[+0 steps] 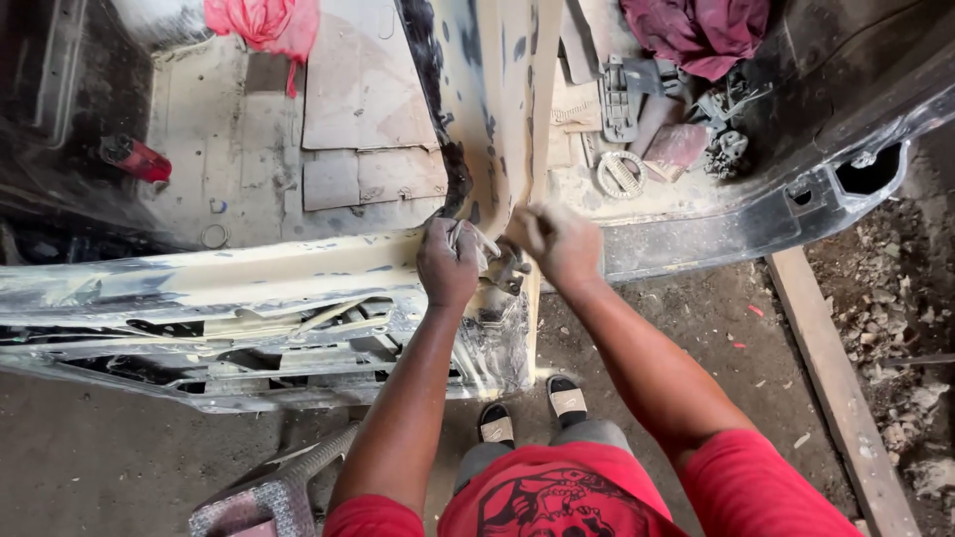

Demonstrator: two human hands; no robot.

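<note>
At the far left a small red cylindrical can lies on the dusty floor of the stripped car body, well apart from the work, and a crumpled pink-red plastic bag sits at the top. Across the frame runs the long filler-coated, beige-and-grey car sill panel, its long axis going left to right, and it meets the upright beige filler-smeared door pillar, whose long axis runs away from the person toward the top of the view. The left hand sits right at that joint, closed in a fist around a small folded piece of grey sanding paper, pressed against the base of the pillar. Just beside it, to the right, the right hand is also curled shut, fingertips pinched at the same corner; whether it grips anything cannot be told. Both hands are about equally near the joint, which lies directly ahead of them and above the person's sandalled feet. Further right, a heap of dark plastic car trim parts and a maroon rag rest inside the body, and a wooden plank lies on the dirt.
</note>
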